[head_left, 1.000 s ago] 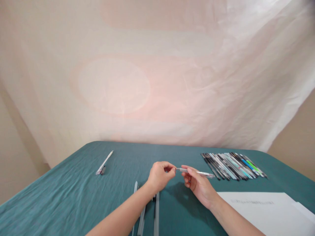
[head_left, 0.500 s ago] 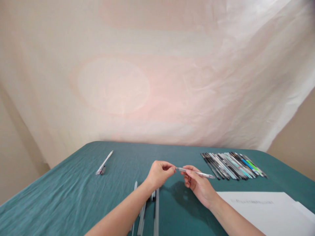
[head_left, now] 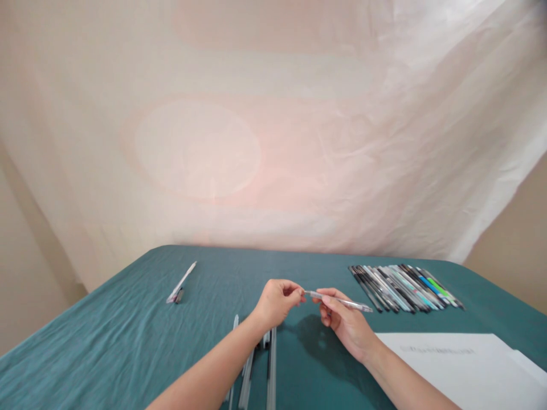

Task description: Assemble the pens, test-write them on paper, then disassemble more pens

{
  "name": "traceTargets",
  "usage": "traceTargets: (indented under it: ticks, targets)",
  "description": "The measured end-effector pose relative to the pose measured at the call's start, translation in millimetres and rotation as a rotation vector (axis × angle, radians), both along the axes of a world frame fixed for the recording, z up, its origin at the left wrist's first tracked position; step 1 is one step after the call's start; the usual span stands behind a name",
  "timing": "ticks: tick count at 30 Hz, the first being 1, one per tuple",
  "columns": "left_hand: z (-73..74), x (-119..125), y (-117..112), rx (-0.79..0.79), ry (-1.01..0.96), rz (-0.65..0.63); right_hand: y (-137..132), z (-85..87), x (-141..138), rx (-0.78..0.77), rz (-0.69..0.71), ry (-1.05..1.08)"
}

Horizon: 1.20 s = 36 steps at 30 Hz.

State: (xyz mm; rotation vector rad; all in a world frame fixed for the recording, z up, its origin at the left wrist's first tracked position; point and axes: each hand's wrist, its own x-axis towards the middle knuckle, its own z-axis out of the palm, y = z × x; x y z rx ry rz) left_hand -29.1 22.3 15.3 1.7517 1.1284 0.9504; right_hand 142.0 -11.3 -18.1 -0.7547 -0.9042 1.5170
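A clear-and-white pen [head_left: 352,304] is held nearly level above the cloth, its tip pointing left. My right hand [head_left: 339,319] grips its barrel between thumb and fingers. My left hand [head_left: 280,302] pinches with thumb and forefinger right at the pen's tip; whether a small part sits in that pinch is hidden by the fingers. Below my left wrist lie several grey and clear pens [head_left: 272,376], partly covered by the forearm.
Many pens [head_left: 404,289] lie side by side in a row at the right. In front of them rest white paper sheets [head_left: 444,378] with faint scribbles. A white pen [head_left: 183,280] and a small dark piece [head_left: 179,295] lie at the left on the green cloth [head_left: 128,336].
Almost nothing differs. Both hands keep their places around the pen, with only a very slight shift of the fingers and barrel.
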Motion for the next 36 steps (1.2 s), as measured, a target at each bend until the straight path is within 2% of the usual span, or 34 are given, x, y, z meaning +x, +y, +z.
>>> traceTargets:
  ticks: [9, 20, 29, 36]
  targets:
    - [1.6, -4.0, 4.1, -0.198, -0.115, -0.027, 2.7, -3.2, 3.3, -0.012, 0.003, -0.004]
    - [1.4, -2.8, 3.8, -0.084, -0.019, -0.003, 3.2, -8.1, 5.4, 0.003, 0.003, -0.062]
    - [-3.9, -3.9, 6.1, -0.321, -0.192, -0.017, 3.9, -5.5, 4.9, -0.001, -0.002, -0.045]
    - [-1.5, -5.7, 4.3, -0.376, -0.181, -0.010, 3.6, -7.9, 5.1, 0.023, 0.019, -0.057]
